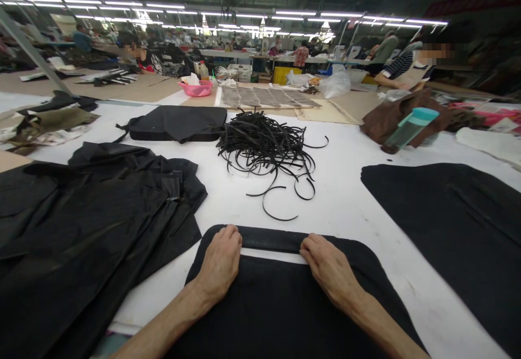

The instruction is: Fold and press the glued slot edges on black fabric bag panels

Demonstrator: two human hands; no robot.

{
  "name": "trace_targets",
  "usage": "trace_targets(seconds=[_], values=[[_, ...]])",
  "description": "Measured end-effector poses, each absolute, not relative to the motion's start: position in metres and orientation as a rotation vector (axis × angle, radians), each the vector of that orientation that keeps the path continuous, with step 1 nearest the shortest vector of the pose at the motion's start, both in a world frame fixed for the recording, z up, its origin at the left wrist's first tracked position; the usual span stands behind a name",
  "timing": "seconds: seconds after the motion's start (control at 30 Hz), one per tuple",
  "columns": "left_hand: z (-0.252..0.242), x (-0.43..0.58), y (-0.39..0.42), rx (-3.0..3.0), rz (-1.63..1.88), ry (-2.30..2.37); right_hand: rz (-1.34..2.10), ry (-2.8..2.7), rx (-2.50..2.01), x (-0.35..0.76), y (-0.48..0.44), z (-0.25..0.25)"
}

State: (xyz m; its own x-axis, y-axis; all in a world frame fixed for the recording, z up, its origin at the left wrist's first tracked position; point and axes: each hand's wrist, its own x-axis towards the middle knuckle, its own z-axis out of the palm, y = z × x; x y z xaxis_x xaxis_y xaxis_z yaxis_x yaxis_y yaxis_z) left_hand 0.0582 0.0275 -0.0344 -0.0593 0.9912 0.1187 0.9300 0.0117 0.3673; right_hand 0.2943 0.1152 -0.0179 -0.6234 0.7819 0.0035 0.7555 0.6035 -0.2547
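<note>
A large black fabric panel (268,310) with rounded far corners lies in front of me on the white table surface (342,196). Its far border forms a black band (271,239), and a thin white gap shows between band and panel. My left hand (221,258) grips this band near the left corner, its fingers curled down over it. On the right part of the band, my right hand (328,264) holds it in the same way, fingers bent and pressed together. The fingertips of both hands are partly hidden.
Beyond the panel lies a tangled heap of thin black strips (264,142). Crumpled black fabric (122,196) covers the left; stacked black pieces (175,123) lie behind it. More black panels (451,218) and a teal-lidded bottle (411,131) are at right. Co-workers sit farther back.
</note>
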Motion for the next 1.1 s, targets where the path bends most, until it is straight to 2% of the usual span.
trace_targets(seconds=[0.73,0.93,1.1], values=[[-0.022,0.062,0.040,1.806,0.290,2.294,0.501,-2.714,-1.589,0.282,0.125,-0.004],[-0.018,0.077,0.037,2.012,0.165,2.345,0.573,-2.703,-1.637,0.280,0.129,0.000],[-0.022,0.084,0.032,2.358,0.041,2.053,0.601,-2.701,-1.665,0.280,0.134,-0.002]])
